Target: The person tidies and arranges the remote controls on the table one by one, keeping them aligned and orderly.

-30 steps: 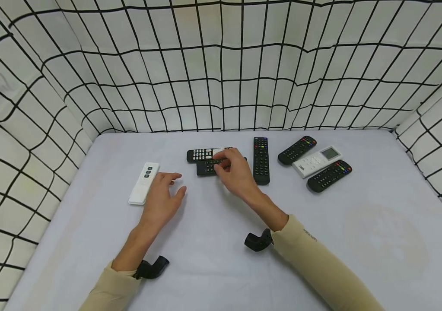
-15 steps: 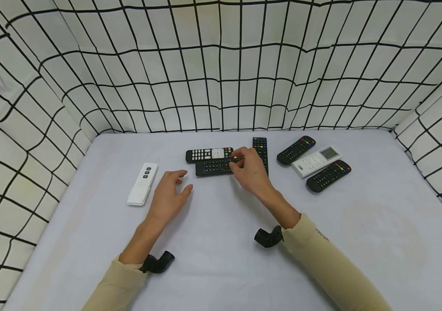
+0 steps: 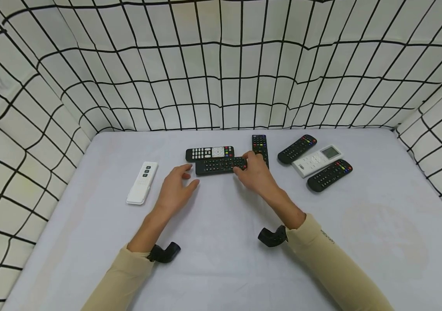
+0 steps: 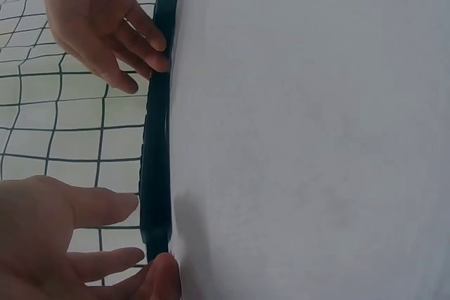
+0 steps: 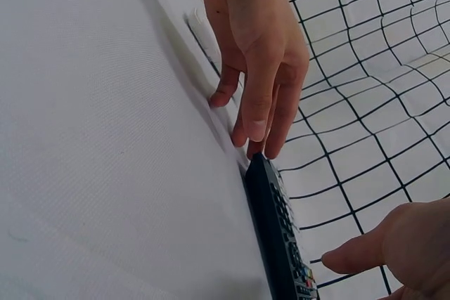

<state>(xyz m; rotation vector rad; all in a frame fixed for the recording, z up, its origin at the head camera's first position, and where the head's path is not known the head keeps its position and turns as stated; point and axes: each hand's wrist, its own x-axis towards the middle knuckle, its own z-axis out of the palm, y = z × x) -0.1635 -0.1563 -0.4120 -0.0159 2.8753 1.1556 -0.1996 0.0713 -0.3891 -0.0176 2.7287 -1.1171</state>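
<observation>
Two black remotes lie crosswise, one just behind the other: a rear remote (image 3: 201, 154) with white buttons and a front remote (image 3: 217, 166) with dark buttons. My left hand (image 3: 174, 190) is at the front remote's left end, its thumb and fingers spread. In the right wrist view, the left fingertips (image 5: 274, 149) come close to that end. My right hand (image 3: 257, 175) reaches over the front remote's right end, thumb and fingers apart on either side. A small gap shows between the right thumb (image 5: 344, 256) and the remote. Whether the right fingers touch it cannot be told.
A black remote (image 3: 259, 144) stands lengthwise behind my right hand. Right of it lie a black remote (image 3: 297, 149), a white remote with a screen (image 3: 317, 161) and another black remote (image 3: 329, 176). A white remote (image 3: 142, 183) lies left. Black-lined netting (image 3: 221, 65) walls the table.
My right hand has moved right along the front remote to its right end and lowered. My left hand has moved right, away from the white remote, towards the front remote's left end.
</observation>
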